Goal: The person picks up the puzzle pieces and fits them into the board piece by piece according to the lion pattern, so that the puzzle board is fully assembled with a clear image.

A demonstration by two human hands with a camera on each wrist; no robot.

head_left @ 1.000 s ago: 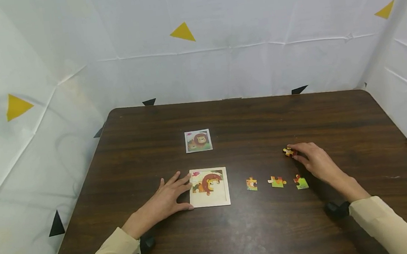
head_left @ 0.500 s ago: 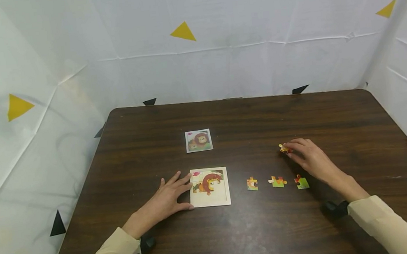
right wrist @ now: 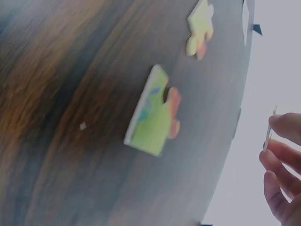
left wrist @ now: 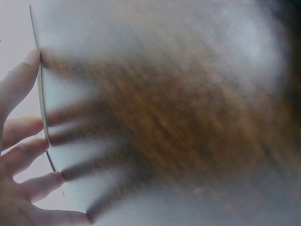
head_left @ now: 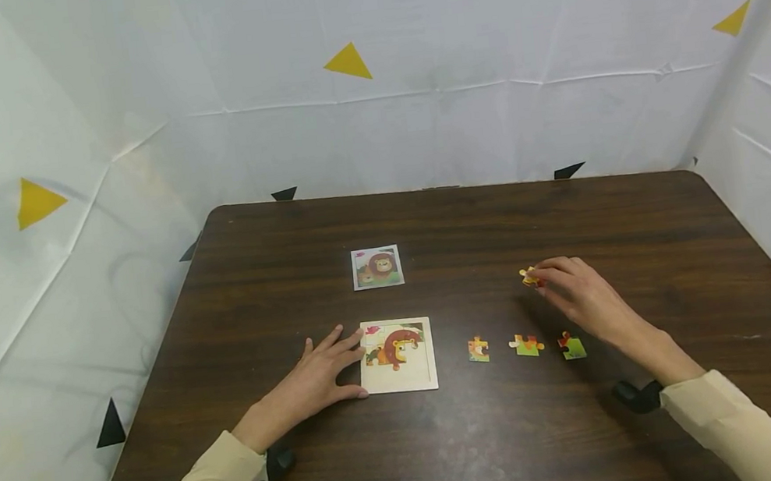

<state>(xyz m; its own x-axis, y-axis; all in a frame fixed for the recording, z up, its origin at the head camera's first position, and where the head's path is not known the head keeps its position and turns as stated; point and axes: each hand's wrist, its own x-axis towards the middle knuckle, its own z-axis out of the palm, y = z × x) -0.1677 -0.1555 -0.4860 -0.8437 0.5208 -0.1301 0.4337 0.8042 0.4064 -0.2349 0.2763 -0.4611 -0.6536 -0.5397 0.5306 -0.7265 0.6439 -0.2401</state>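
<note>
Right fingers pinch one puzzle piece; three loose pieces, one tray.

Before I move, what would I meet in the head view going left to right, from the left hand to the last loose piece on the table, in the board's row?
Left hand, board, first piece, middle piece, last piece.

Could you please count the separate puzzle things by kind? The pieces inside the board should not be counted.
Puzzle pieces lying loose: 3
Puzzle piece held in the right grip: 1
Puzzle board: 1
Lion picture card: 1
Total: 6
</note>
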